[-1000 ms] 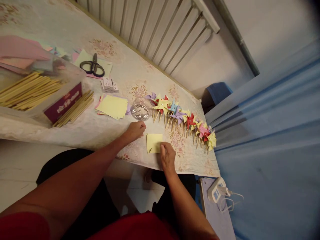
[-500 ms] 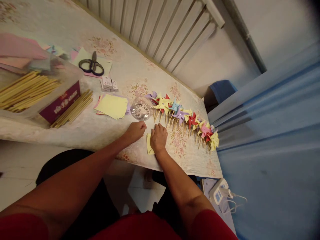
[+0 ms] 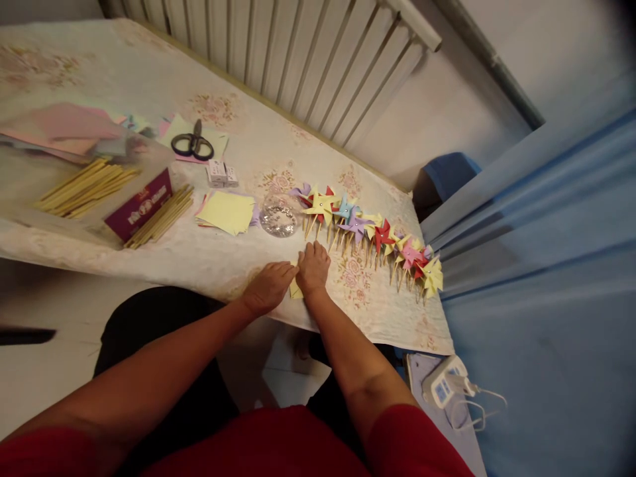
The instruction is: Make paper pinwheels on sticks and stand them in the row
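Observation:
A small yellow paper square (image 3: 295, 290) lies near the table's front edge, mostly covered by my hands. My right hand (image 3: 313, 268) rests on top of it with fingers curled and pressed down. My left hand (image 3: 271, 286) comes in from the left, and its fingertips meet the paper's left edge beside the right hand. Just beyond the hands, a row of several coloured paper pinwheels (image 3: 370, 233) on wooden sticks runs to the right. A clear bowl of shiny small pieces (image 3: 278, 218) sits just behind the hands.
A stack of yellow paper squares (image 3: 226, 212), loose wooden sticks (image 3: 161, 215), a purple box (image 3: 142, 205), small white boxes (image 3: 221, 172) and black scissors (image 3: 193, 142) lie to the left. A radiator (image 3: 278, 59) backs the table. Blue fabric (image 3: 546, 265) hangs on the right above a power strip (image 3: 442, 384).
My right hand slid up from the paper's lower edge to cover it. My left hand moved down and right from beside the bowl to the paper's left edge.

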Action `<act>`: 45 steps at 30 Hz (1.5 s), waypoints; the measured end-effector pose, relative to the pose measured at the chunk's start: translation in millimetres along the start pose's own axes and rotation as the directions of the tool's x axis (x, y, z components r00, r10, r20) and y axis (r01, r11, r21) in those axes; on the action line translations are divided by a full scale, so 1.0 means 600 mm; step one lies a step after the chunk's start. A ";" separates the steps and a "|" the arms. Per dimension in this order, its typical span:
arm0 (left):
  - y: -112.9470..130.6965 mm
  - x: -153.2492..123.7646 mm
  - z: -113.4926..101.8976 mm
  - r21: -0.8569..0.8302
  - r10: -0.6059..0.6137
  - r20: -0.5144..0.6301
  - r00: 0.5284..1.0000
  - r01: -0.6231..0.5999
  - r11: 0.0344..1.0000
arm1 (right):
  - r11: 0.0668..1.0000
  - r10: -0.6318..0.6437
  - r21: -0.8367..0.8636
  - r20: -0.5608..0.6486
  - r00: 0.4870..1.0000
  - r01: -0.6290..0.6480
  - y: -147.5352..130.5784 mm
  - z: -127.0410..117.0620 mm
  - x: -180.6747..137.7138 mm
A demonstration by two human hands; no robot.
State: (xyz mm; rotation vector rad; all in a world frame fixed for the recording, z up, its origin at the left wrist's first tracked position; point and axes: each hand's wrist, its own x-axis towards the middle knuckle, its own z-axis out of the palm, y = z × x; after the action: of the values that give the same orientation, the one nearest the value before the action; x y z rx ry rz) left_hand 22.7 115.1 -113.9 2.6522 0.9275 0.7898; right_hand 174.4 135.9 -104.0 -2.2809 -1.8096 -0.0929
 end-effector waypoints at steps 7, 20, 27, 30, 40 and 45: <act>0.000 -0.005 0.000 0.113 -0.045 0.044 0.998 0.039 0.993 | 0.995 -0.034 0.096 -0.060 0.998 0.039 0.002 0.006 0.000; 0.006 -0.001 -0.005 0.184 -0.069 0.078 0.995 0.054 0.981 | 0.992 -0.106 0.054 -0.101 0.989 0.112 0.013 -0.004 0.009; 0.006 -0.001 -0.006 0.191 -0.062 0.083 0.995 0.045 0.981 | 0.990 -0.134 0.035 -0.089 0.987 0.137 0.024 -0.003 0.024; 0.006 -0.001 -0.005 0.185 -0.060 0.080 0.995 0.045 0.982 | 0.988 -0.142 0.044 -0.087 0.986 0.146 0.031 0.002 0.030; 0.002 -0.003 0.001 0.180 -0.061 0.074 0.995 0.047 0.983 | 0.939 -0.101 0.307 -0.183 0.978 0.155 0.069 0.022 0.059; 0.003 0.000 -0.002 0.179 -0.054 0.078 0.995 0.040 0.983 | 0.867 -0.073 0.468 -0.222 0.972 0.172 0.098 -0.005 0.026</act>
State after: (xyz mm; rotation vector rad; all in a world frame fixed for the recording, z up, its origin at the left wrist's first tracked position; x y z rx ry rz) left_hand 22.9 113.8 -112.3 2.7779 1.0813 0.6079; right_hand 235.3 137.6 -106.3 -1.7418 -1.6452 0.1015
